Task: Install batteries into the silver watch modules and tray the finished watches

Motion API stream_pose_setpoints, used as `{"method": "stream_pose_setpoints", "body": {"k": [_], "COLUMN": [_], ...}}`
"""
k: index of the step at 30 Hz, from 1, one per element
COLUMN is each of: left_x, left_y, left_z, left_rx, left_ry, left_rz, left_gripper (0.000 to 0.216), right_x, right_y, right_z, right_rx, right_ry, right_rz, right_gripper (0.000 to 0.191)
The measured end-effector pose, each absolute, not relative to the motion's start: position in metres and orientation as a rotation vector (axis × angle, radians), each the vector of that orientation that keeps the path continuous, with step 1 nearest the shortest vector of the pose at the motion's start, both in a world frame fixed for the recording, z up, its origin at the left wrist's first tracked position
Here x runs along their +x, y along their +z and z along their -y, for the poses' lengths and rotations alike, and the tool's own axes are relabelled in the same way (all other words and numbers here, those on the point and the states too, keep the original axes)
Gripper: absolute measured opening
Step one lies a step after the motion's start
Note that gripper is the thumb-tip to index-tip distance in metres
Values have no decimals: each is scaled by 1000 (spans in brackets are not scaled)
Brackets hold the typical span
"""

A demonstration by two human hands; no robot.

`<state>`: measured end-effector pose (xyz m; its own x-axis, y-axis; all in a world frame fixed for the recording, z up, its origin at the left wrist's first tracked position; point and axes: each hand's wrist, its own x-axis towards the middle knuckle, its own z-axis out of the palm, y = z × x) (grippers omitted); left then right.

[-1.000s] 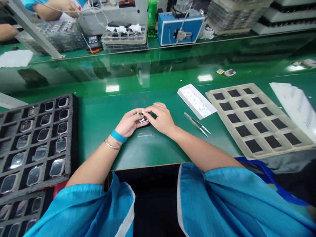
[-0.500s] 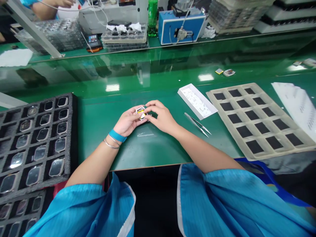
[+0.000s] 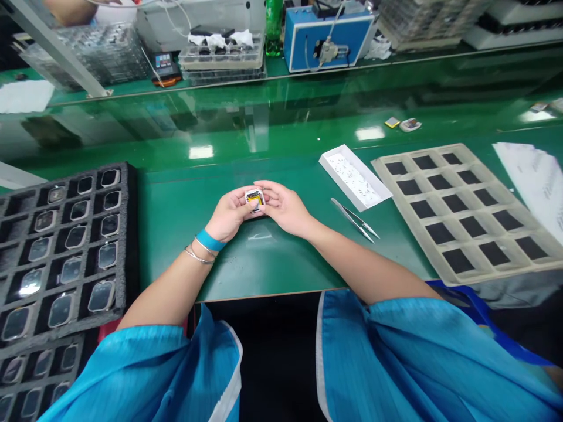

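Between my two hands is a small opened smartwatch case (image 3: pixel 255 198) with a pale rim and a yellow and black inside facing up. My left hand (image 3: pixel 229 212) is closed on its left side, the thumb lying over the inside. Gripping the right side, my right hand (image 3: pixel 285 208) has its thumb at the lower edge and its fingers around the far edge. The fingers under the case are hidden. To the right on the green bench (image 3: pixel 197 234) lie tweezers (image 3: pixel 354 220), beside a white box (image 3: pixel 355 178) holding small dark-specked white bits.
A black foam tray (image 3: pixel 127 234) of watch cases stands at left, above another such tray (image 3: pixel 73 387). At right lies a pale compartment tray (image 3: pixel 444 258) with dark squares, near white sheets (image 3: pixel 528 181). A blue machine (image 3: pixel 299 47) stands on the back shelf.
My right fingers have come down from over the watch case to grip its side and far edge. The small white piece at its inside no longer shows. The view has shifted slightly.
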<state>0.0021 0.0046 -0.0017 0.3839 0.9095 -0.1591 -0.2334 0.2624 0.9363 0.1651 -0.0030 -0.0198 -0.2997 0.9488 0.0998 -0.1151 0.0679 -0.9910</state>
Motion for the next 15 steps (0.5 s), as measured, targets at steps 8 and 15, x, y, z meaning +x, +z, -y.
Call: {"method": "stream_pose_setpoints", "body": {"k": [8,15], "left_x": [4,5], "left_y": [3,-4], "left_z": [-3,-3], "left_rx": [1049,1079], "left_ry": [808,877], "left_rz": [-814,-868], "left_gripper": [46,48], "right_x": [171,163], "right_y": [-27,-27], "right_z": [-4,2], "right_rx": [-856,-874], "right_ry": [1538,1418], "right_rz": [1451,1496], "right_gripper": [64,55]}}
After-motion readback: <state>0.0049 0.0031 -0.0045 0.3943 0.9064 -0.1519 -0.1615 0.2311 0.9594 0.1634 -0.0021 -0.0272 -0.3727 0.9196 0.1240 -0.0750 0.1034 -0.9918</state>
